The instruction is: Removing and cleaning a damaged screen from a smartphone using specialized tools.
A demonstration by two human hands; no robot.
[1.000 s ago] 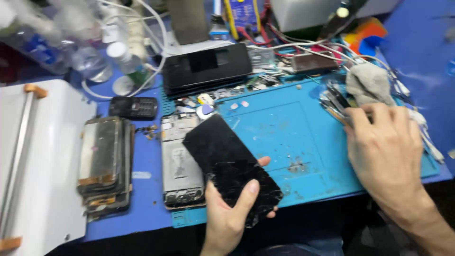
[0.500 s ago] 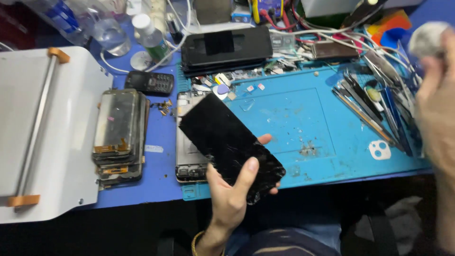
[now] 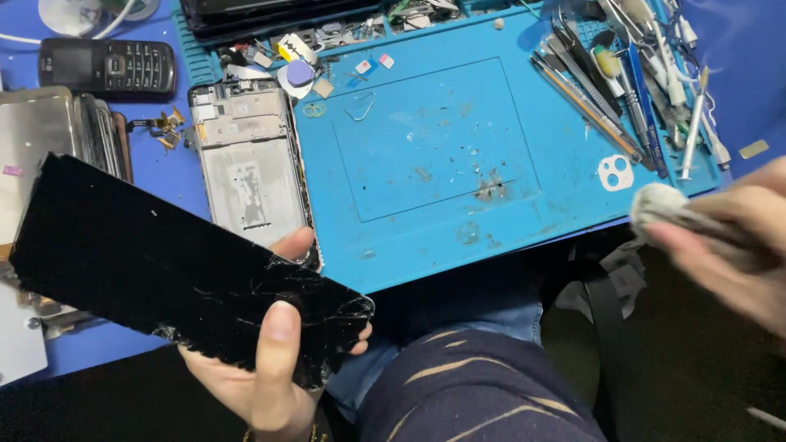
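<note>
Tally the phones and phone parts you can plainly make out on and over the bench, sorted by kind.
Cracked black screen panel, in the left hand: 1
Bare phone frame: 1
Black keypad phone: 1
White camera-lens cover: 1
Total: 4

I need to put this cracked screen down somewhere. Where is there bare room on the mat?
The blue mat is barest in its sunken middle rectangle, between the phone frame on the left and the row of tools on the right; only specks lie there. The front strip is bare too. The mat's top edge is crowded with small parts.
</note>
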